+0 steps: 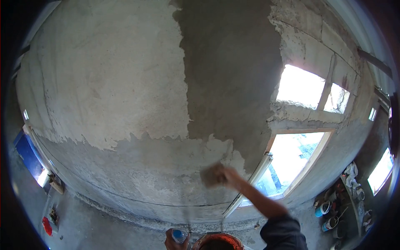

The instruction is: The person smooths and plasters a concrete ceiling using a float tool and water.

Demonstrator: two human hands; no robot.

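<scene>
My right hand [225, 175] is stretched out to the wall, closed round a flat, square-ended trowel [211, 175]. Both are smeared by motion, and whether the trowel touches the wall cannot be told. Behind it is the rough grey lower part of the wall [154, 179], just under a ragged plaster edge. Low in the view, my left hand [171, 242] grips a plastic bottle [179, 236] that shows blue at its near end. Right of that hand stands a bucket [236, 239] with an orange rim, partly cut off; its inside is dark.
A dark damp plaster strip [233, 62] runs down beside pale dry plaster [112, 71]. To the right is a framed window opening [333, 131]. Several pails [323, 208] stand at the lower right, and a red object [46, 226] lies on the left floor.
</scene>
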